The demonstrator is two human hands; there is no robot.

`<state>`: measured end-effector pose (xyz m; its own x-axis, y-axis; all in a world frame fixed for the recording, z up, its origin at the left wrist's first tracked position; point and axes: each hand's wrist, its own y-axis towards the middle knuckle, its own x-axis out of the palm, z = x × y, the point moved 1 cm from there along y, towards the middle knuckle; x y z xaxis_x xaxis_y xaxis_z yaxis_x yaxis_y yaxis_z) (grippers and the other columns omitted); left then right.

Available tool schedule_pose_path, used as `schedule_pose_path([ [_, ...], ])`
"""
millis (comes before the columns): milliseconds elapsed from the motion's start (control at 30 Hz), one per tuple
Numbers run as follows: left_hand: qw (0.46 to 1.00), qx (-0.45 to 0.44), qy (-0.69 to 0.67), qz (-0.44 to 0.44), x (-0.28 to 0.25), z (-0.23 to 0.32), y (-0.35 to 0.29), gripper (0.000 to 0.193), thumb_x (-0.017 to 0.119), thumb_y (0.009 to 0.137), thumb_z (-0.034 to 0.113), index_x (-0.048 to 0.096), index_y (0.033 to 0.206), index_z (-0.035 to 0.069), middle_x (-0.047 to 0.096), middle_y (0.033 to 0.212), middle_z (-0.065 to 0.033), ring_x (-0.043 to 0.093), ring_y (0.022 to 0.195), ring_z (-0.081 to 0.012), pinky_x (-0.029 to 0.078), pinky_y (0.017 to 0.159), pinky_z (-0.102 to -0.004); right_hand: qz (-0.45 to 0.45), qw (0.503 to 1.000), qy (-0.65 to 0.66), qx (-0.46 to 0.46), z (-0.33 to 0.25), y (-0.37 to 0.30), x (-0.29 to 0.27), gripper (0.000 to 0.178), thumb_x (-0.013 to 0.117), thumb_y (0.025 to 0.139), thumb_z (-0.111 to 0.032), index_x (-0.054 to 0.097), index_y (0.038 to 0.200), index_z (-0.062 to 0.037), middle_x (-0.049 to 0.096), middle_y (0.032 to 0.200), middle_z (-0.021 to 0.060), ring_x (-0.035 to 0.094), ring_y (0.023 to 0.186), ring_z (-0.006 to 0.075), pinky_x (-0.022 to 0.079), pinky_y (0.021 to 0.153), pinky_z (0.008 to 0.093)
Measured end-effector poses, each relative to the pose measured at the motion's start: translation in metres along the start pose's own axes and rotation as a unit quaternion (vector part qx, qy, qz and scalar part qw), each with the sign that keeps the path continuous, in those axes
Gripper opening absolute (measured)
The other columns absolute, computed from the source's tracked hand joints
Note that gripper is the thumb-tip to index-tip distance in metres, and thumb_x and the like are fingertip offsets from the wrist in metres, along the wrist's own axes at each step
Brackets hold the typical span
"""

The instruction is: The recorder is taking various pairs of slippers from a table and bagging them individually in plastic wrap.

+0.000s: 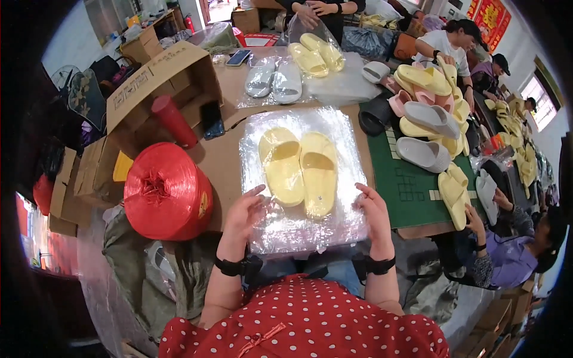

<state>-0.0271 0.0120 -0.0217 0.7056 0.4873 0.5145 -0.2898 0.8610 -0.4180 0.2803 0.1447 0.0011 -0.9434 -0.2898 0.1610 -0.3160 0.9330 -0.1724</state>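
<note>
A pair of yellow slide slippers (319, 179) lies side by side, toes pointing different ways, on a stack of clear plastic bags (298, 234) in front of me. A glossy film seems to lie over at least part of the left slipper; whether both are inside a bag I cannot tell. My left hand (243, 213) is at the stack's left edge, fingers apart. On the opposite edge is my right hand (375, 215), its fingers also spread. Neither hand grips anything I can see.
A big red twine roll (167, 191), a red cylinder (174, 122) and an open cardboard box (161, 89) stand left. Bagged grey slippers (273, 80) lie beyond the stack. Loose slippers pile on a green mat (406, 194) at right. Co-workers handle slippers at the far side and right.
</note>
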Motion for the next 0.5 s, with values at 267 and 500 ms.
schedule_pose_path([
  [267, 0.976, -0.047, 0.205, -0.056, 0.051, -0.014, -0.007, 0.049, 0.059, 0.099, 0.034, 0.057, 0.127, -0.006, 0.069, 0.112, -0.0134, 0.067, 0.096, -0.0194, 0.055, 0.085, -0.0314, -0.013, 0.998, 0.015, 0.067, 0.010, -0.014, 0.037, 0.066, 0.066, 0.090, -0.007, 0.033, 0.146, 0.0042, 0.053, 0.129, 0.0127, 0.063, 0.095, 0.0169, 0.056, 0.070, 0.0293],
  [500, 0.989, -0.017, -0.056, -0.139, 0.061, -0.006, -0.029, 0.054, 0.066, 0.092, 0.014, 0.047, 0.140, -0.003, 0.062, 0.129, -0.0147, 0.063, 0.113, -0.0219, 0.052, 0.095, -0.0345, -0.075, 0.996, 0.002, 0.047, 0.003, -0.021, 0.038, 0.077, 0.071, 0.084, -0.002, 0.033, 0.151, -0.0027, 0.057, 0.128, 0.0112, 0.062, 0.080, 0.0100, 0.050, 0.063, 0.0219],
])
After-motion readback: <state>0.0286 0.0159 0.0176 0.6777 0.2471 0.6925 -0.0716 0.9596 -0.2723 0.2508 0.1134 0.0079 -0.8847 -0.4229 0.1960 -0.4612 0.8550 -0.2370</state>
